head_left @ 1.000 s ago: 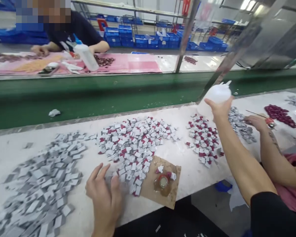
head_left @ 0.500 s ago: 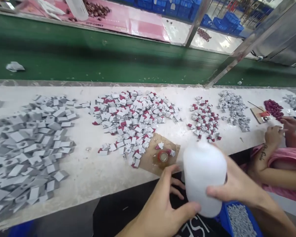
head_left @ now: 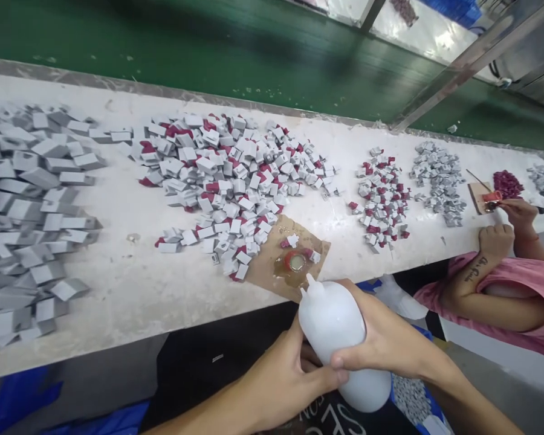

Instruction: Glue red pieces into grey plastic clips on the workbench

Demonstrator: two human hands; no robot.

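1. Fingers, left hand: curled around the white plastic squeeze bottle, partly hidden; thumb across its side.
2. Fingers, right hand: clasping the same bottle, thumb pressed near the left thumb.
3. Poses: both forearms reach in from below; hands meet nearer the wearer than the brown cardboard square, the landmark.
4. Bottle: tilted, nozzle toward the cardboard, beside its near edge.
5. On the cardboard: small round red-rimmed container, amber liquid around it.
6. Left of cardboard: heap of pale-grey and dark-red pieces; farther left, plain grey blocks.
7. Right: smaller grey-and-red heap.
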